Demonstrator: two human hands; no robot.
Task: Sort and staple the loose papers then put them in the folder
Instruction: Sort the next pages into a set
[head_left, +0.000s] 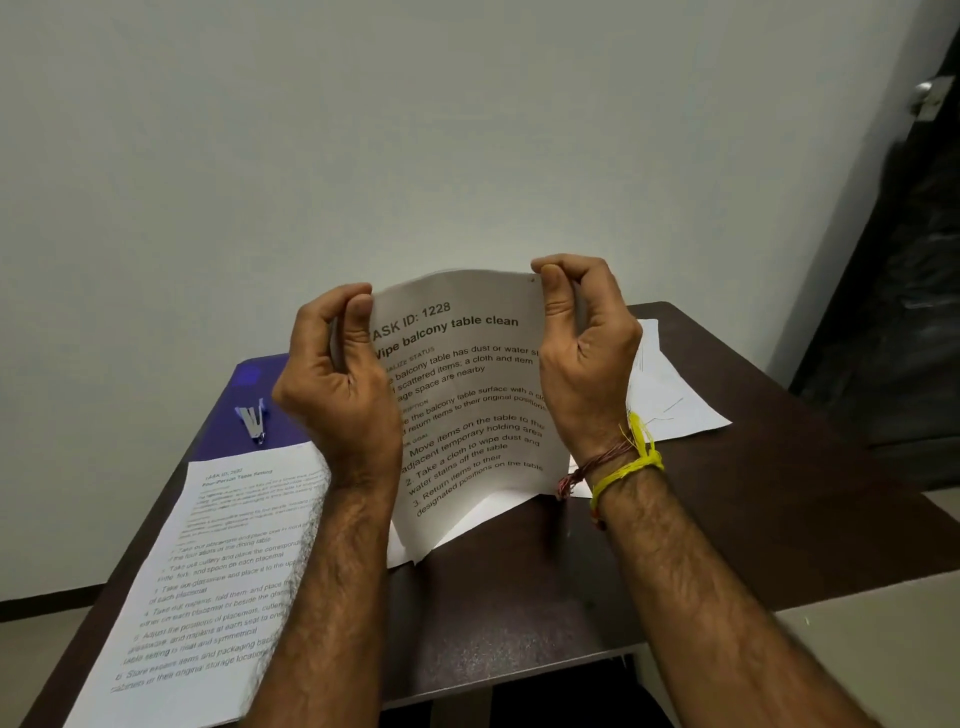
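Note:
A printed sheet headed "TASK ID: 1228" (462, 405) is held upright above the dark table, bowed toward me. My left hand (332, 374) pinches its top left corner between thumb and fingers. My right hand (582, 343) pinches its top right corner, where a small staple mark shows. A second printed sheet (218, 571) lies flat at the near left. Behind it a blue folder (249, 384) lies on the table with a small stapler (253, 421) on top. More white papers (670, 395) lie at the right behind my right wrist.
The dark brown table (753, 493) stands against a pale wall. Its near edge runs across the lower frame, with floor beyond at the right. A dark door with a metal handle (930, 98) is at the far right.

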